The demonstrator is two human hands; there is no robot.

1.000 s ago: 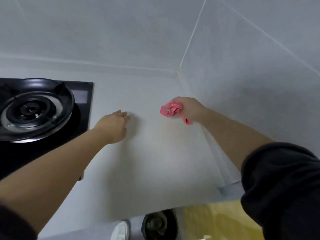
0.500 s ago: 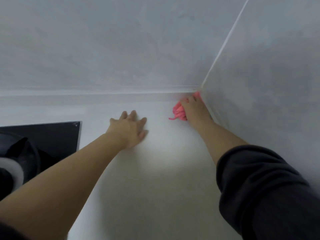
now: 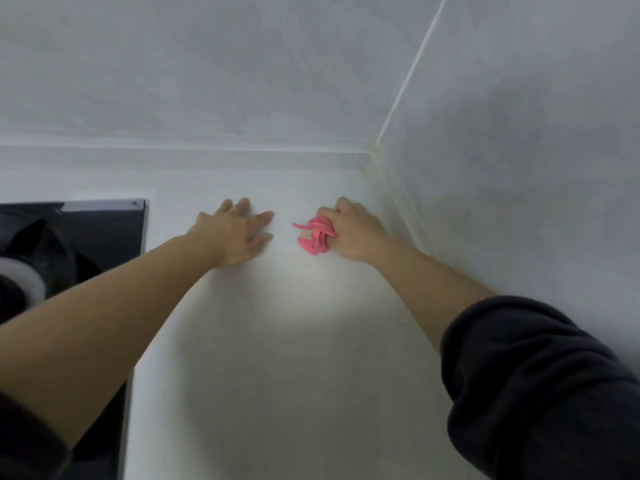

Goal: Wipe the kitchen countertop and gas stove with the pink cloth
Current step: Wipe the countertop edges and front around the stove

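Observation:
My right hand (image 3: 353, 230) grips the bunched pink cloth (image 3: 314, 235) and presses it down on the white countertop (image 3: 277, 358), a short way out from the back right corner. My left hand (image 3: 239, 233) lies flat on the countertop with straight fingers, just left of the cloth and apart from it. The black gas stove (image 3: 86, 237) fills the left edge, with its burner ring partly cut off by the frame and hidden behind my left forearm.
Grey tiled walls rise behind the countertop and along its right side, meeting at a corner (image 3: 375, 155) close to my right hand. A low white ledge (image 3: 173, 157) runs along the back wall.
My right hand has drawn the pink cloth out of the corner, leftward and toward me. My left hand stays flat on the countertop. The view has shifted slightly.

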